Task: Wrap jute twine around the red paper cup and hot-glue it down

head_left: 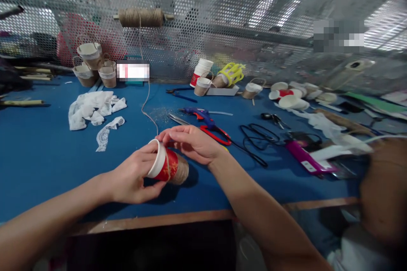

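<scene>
The paper cup (163,169) is located at the near middle of the tabletop (47,165), tilted on its side, mouth to the left and base to the right. Coiled twine covers the base end; a single strand crosses the exposed red band. The left hand (136,180) is closed around the mouth end, fingers at the opening and thumb along the near outer wall. The right hand (195,144) is partly open, fingers loosely curled over the far side of the rim. Its fingertips meet the twine (148,93); whether they pinch it cannot be determined from here.

The twine runs down from a horizontal spool (141,17) at the far mesh panel (203,17). To the right, beyond the right hand, lie a blue glue gun (203,117) and red-handled scissors (219,136). White lace (92,112) is heaped on the left, with a short lace strip (108,133) just nearer. Three handled cups (90,53) stand stacked at far left.
</scene>
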`<act>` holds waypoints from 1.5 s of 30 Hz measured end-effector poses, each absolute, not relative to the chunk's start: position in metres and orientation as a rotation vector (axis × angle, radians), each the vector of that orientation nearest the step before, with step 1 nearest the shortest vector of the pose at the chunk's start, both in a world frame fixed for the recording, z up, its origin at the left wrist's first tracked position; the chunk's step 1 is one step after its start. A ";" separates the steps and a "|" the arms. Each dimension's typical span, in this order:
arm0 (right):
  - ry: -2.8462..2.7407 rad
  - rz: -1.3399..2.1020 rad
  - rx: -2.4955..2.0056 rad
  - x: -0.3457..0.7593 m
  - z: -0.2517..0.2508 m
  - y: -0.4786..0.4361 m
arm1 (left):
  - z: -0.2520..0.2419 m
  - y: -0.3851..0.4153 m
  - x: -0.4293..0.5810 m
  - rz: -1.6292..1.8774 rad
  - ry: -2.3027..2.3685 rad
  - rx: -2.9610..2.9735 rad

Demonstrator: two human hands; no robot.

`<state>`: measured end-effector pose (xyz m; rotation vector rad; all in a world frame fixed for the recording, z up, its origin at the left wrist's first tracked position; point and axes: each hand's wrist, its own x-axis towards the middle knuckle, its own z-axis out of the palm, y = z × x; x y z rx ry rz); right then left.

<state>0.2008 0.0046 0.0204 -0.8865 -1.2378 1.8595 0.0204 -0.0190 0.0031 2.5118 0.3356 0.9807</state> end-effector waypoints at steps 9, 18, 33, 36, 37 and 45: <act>-1.619 1.652 -1.237 0.207 0.018 0.006 | 0.004 -0.020 0.018 0.976 0.274 2.697; -1.292 2.084 -1.003 0.203 0.017 0.002 | 0.005 -0.023 0.019 0.925 0.202 2.732; -1.219 1.540 -0.926 0.211 0.022 0.006 | 0.004 -0.020 0.015 0.746 0.648 1.823; -1.225 1.407 -0.949 0.210 0.024 0.006 | 0.005 -0.021 0.016 0.611 0.707 1.596; -1.221 1.374 -0.952 0.210 0.024 0.006 | 0.005 -0.021 0.016 0.589 0.720 1.543; -1.205 1.256 -0.962 0.210 0.031 0.003 | 0.009 -0.015 0.017 0.586 0.710 1.337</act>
